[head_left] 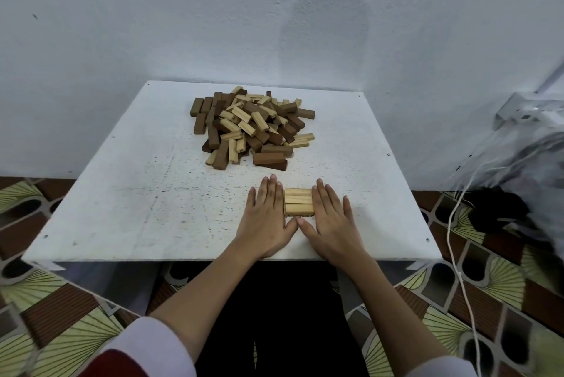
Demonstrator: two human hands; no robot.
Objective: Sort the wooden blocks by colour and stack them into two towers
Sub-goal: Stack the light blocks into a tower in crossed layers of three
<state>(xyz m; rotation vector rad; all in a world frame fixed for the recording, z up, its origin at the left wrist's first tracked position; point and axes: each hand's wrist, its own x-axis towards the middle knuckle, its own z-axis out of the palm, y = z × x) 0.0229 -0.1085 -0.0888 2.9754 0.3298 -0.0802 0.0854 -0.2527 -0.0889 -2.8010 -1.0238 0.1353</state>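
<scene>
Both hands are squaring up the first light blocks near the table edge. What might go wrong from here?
1. The light stack sits near the table's front edge, so a nudge could tip blocks off.
2. The left hand and right hand press flat from both sides; uneven pressure may skew the rows.
3. Reaching for the mixed pile passes right over the stack.

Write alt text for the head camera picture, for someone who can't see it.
Two flat hands, left hand and right hand, press against the ends of a small stack of light blocks on a white table. Behind lies a mixed pile of light and dark blocks.
</scene>
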